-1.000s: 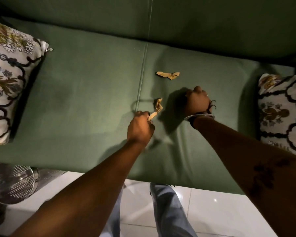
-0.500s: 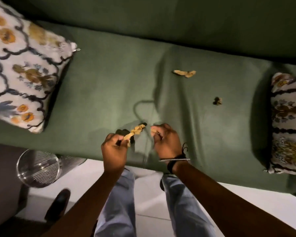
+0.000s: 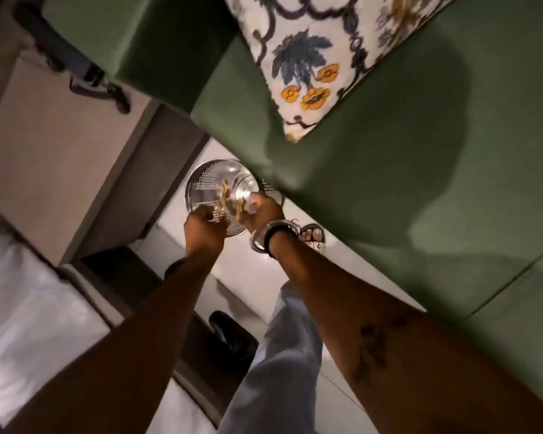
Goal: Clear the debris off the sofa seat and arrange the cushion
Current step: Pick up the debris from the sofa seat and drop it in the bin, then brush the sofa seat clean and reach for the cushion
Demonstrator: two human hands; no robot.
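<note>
Both my hands hover over the mouth of a shiny perforated metal bin (image 3: 207, 180) that stands on the floor by the end of the green sofa seat (image 3: 420, 158). My left hand (image 3: 203, 228) and my right hand (image 3: 262, 211) each pinch tan scraps of debris (image 3: 225, 195) at the fingertips, right above the bin's opening. The scraps are blurred. A white floral cushion (image 3: 311, 57) lies on the seat's end, near the armrest. The part of the seat in view is bare.
My sandalled foot (image 3: 312, 234) stands on the white tile floor next to the bin. A black shoe (image 3: 228, 328) lies on a dark mat lower down. A beige wall panel (image 3: 54, 145) and white fabric (image 3: 22, 308) fill the left.
Both hands left the sofa seat with the scraps and swung left and down to the metal bin. My view turned with them, so the other debris and the right cushion dropped out of sight.
</note>
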